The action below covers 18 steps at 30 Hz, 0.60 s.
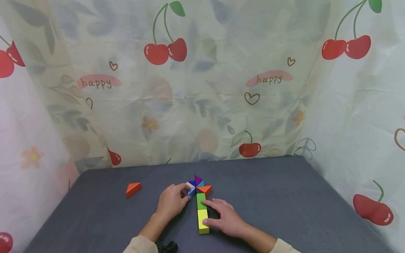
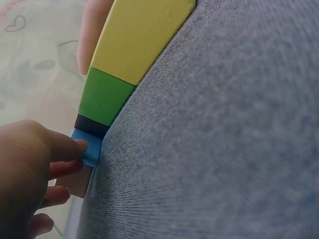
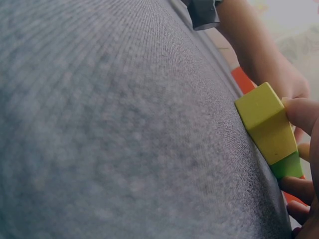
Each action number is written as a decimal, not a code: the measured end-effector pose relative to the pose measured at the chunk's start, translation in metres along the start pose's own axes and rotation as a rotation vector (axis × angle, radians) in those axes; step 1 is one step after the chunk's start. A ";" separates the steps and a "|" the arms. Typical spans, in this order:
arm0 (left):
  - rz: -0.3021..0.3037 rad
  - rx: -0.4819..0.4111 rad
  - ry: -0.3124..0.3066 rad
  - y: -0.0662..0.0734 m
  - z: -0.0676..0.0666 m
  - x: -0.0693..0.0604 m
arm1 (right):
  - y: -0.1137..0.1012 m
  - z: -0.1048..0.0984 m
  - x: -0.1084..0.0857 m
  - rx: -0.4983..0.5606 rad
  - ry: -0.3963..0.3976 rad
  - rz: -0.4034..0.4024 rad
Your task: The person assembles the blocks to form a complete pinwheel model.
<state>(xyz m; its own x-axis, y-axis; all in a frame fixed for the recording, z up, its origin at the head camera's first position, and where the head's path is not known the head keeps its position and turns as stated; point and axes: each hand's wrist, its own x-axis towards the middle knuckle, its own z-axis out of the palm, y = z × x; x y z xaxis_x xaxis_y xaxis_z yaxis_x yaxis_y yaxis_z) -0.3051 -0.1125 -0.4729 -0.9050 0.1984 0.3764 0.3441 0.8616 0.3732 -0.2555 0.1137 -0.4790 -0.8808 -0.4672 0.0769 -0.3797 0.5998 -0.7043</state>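
A pinwheel of small triangular blocks in purple (image 1: 198,180), orange (image 1: 205,189), cream and blues stands on the dark cloth. My left hand (image 1: 173,200) is at its left side. Its thumb and index finger pinch a light blue triangular block (image 2: 91,148) beside the cream block (image 2: 76,182). Below the pinwheel, a green block (image 1: 201,201) and a yellow block (image 1: 203,220) lie end to end like a stem. From the right, my right hand (image 1: 227,217) touches the green block with a finger and the yellow block with its thumb, fingers fairly straight.
A separate orange triangular block (image 1: 133,189) lies at the left on the dark table (image 1: 275,198). Patterned curtains (image 1: 201,85) hang behind and on both sides. A black device (image 1: 167,250) is strapped at the left wrist.
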 end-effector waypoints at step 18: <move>0.001 -0.007 -0.001 -0.001 -0.001 0.001 | 0.000 0.000 0.000 -0.003 0.000 0.007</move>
<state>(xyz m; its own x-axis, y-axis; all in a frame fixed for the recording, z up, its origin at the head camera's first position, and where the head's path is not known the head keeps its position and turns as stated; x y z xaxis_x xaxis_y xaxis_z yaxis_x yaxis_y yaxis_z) -0.3065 -0.1131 -0.4721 -0.9048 0.2001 0.3758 0.3470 0.8580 0.3787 -0.2560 0.1135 -0.4795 -0.8833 -0.4633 0.0720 -0.3744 0.6046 -0.7030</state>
